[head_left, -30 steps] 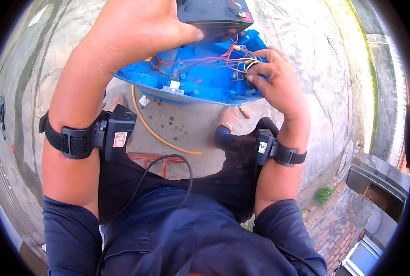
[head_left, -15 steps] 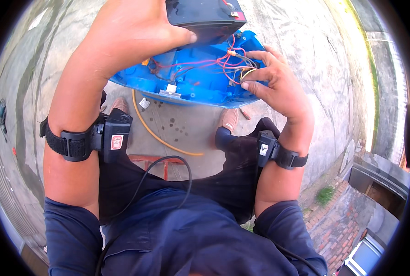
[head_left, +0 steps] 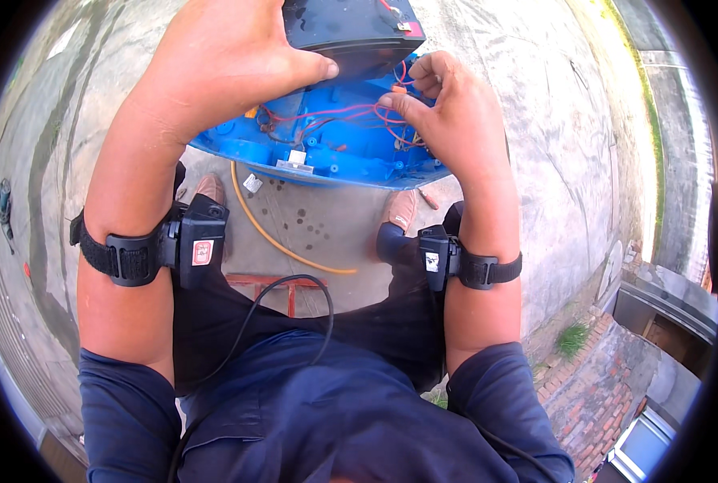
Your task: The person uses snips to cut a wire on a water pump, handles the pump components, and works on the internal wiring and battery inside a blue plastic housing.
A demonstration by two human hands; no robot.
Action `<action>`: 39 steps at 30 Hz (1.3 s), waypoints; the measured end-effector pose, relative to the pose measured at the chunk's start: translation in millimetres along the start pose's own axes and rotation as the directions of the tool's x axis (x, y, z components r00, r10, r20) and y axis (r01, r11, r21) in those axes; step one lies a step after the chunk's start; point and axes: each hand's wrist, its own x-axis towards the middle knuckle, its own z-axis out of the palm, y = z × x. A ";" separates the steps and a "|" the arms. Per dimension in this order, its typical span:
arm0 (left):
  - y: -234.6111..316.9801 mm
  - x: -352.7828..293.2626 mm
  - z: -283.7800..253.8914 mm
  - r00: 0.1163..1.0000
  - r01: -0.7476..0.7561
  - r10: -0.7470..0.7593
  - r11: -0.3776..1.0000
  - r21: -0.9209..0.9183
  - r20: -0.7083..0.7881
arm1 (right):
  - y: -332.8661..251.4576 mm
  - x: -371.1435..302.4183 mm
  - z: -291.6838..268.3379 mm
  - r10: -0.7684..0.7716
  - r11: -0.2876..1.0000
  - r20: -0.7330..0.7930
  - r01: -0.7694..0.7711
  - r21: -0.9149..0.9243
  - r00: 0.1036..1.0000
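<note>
My left hand (head_left: 242, 60) grips a black box-shaped battery (head_left: 351, 36), its thumb along the near edge and its other fingers out of sight. A red-marked terminal with a wire shows on the battery's top right. Below it lies an upturned blue plastic shell (head_left: 343, 157), with red and dark wires (head_left: 331, 111) running through its inside. My right hand (head_left: 455, 109) is curled at the shell's right side, closed on the red wires beside an orange connector (head_left: 399, 88). Its thumb rests on the wires; part of its grip is hidden. A white block (head_left: 297, 158) sits at the shell's near wall.
A yellow-orange hose (head_left: 270, 233) curves over the concrete ground between my shoes. By my right shoe (head_left: 401, 209) lies a small screwdriver-like tool (head_left: 430, 199). A red metal frame (head_left: 278, 282) stands below. A dark cable loops across my lap. Bricks (head_left: 592, 410) lie at the lower right.
My right hand has moved left and up from the shell's right rim to the wires near the battery, its fingers curling in. The battery has shifted slightly left in my left hand.
</note>
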 end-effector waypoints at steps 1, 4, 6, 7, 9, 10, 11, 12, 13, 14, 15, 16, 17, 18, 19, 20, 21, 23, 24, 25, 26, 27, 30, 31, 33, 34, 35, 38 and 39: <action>-5.3 0.7 1.1 1.000 0.001 -0.001 1.000 0.005 0.000 | 0.9 1.2 2.8 -0.028 1.000 -0.053 0.028 0.004 0.998; -31.3 5.1 6.5 0.999 0.026 -0.025 0.996 -0.079 0.022 | -4.9 3.2 -3.4 0.167 0.970 0.047 -0.173 0.170 0.985; -29.1 6.2 3.8 0.996 0.066 -0.060 0.992 -0.107 0.061 | 5.8 2.6 -3.7 0.134 0.980 0.000 -0.132 0.151 0.991; -27.7 6.0 3.1 0.994 0.083 -0.075 0.991 -0.105 0.076 | 9.2 2.2 -4.2 0.098 0.987 -0.048 -0.091 0.131 0.994; -26.3 6.0 1.9 0.992 0.095 -0.087 0.992 -0.087 0.091 | 9.8 1.7 -6.9 0.113 0.983 -0.025 -0.108 0.147 0.993; -26.3 6.0 2.1 0.992 0.091 -0.084 0.992 -0.082 0.090 | 9.2 1.8 -8.5 0.127 0.979 -0.001 -0.125 0.161 0.992; -26.3 5.9 2.1 0.993 0.089 -0.082 0.993 -0.076 0.089 | 7.7 2.2 -9.2 0.127 0.979 -0.001 -0.125 0.161 0.992; -26.1 5.8 2.0 0.992 0.092 -0.084 0.992 -0.085 0.091 | 5.2 2.8 -9.3 0.135 0.977 0.047 -0.141 0.163 0.990; -22.0 4.7 1.3 0.992 0.092 -0.084 0.992 -0.090 0.092 | 3.3 3.2 -9.8 0.143 0.974 0.095 -0.158 0.164 0.985; -16.1 4.2 -0.3 0.992 0.093 -0.084 0.991 -0.095 0.094 | 1.4 3.5 -10.5 0.145 0.974 0.095 -0.159 0.164 0.985; -4.8 -0.6 -2.0 0.996 0.070 -0.067 0.996 -0.050 0.051 | -0.3 3.7 -11.3 0.136 0.974 0.131 -0.157 0.166 0.982; -1.9 -1.8 -2.9 0.998 0.058 -0.058 0.998 -0.026 0.029 | -1.8 4.3 -12.2 0.125 0.974 0.166 -0.153 0.169 0.978; 1.2 -2.8 -3.7 0.999 0.048 -0.048 0.999 -0.002 0.007 | -2.4 4.8 -13.1 0.125 0.974 0.166 -0.153 0.169 0.978; -1.1 -2.2 -3.1 0.999 0.044 -0.043 0.999 -0.012 0.012 | -2.6 5.2 -14.0 0.119 0.976 0.192 -0.151 0.158 0.974; -1.1 -2.3 -3.6 0.999 0.042 -0.042 0.999 -0.016 0.014 | -2.8 5.3 -14.5 0.113 0.978 0.219 -0.148 0.147 0.969; -1.1 -2.3 -4.0 0.999 0.041 -0.040 0.999 -0.021 0.016 | -2.1 5.8 -13.9 0.113 0.978 0.219 -0.147 0.148 0.969; 1.0 -2.6 -5.5 0.999 0.039 -0.039 0.999 -0.012 0.018 | -0.4 6.7 -12.4 0.119 0.980 0.222 -0.151 0.131 0.968; 1.1 -2.8 -5.6 0.999 0.037 -0.036 0.999 -0.004 0.021 | 3.5 6.9 -8.8 0.127 0.981 0.225 -0.156 0.114 0.966; -0.6 -2.8 -4.9 0.999 0.037 -0.037 0.999 -0.021 0.020 | 5.9 6.4 -7.1 0.115 0.976 0.208 -0.150 0.160 0.971; -5.2 -1.9 -4.4 0.999 0.040 -0.039 0.999 -0.027 0.018 | 7.2 6.2 -5.9 0.101 0.968 0.192 -0.141 0.206 0.976; -10.1 -1.2 -3.8 0.999 0.041 -0.041 0.999 -0.034 0.017 | 8.0 5.8 -5.4 0.099 0.968 0.192 -0.139 0.207 0.976; -20.5 2.4 -2.2 0.997 0.068 -0.065 0.996 -0.063 0.052 | 8.7 5.4 -5.2 0.120 0.952 0.210 -0.173 0.251 0.970; -6.2 -1.3 -3.9 0.996 0.070 -0.068 0.997 -0.045 0.055 | 12.4 4.2 -6.4 0.162 0.920 0.245 -0.236 0.313 0.956; -1.1 -3.0 -5.4 0.998 0.060 -0.059 0.998 -0.017 0.037 | 12.7 4.3 -6.6 0.174 0.906 0.259 -0.257 0.337 0.950; 5.3 -5.1 -7.3 0.998 0.053 -0.053 0.998 0.016 0.021 | 13.9 3.5 -5.9 0.130 0.921 0.213 -0.197 0.336 0.968; 1.6 -4.0 -6.8 0.998 0.054 -0.054 0.998 0.018 0.021 | 14.4 3.0 -6.0 0.085 0.934 0.165 -0.137 0.331 0.983; -2.1 -3.0 -6.2 0.998 0.055 -0.055 0.998 0.020 0.021 | 15.4 2.9 -6.5 0.084 0.934 0.165 -0.136 0.331 0.983; -13.3 4.0 -3.0 0.981 0.164 -0.154 0.984 -0.074 0.120 | 20.4 2.6 -7.3 0.011 0.941 0.137 -0.057 0.333 0.990; -4.6 -2.0 -4.1 0.991 0.116 -0.113 0.992 -0.045 0.076 | 21.8 2.2 -7.0 0.021 0.919 0.161 -0.083 0.386 0.987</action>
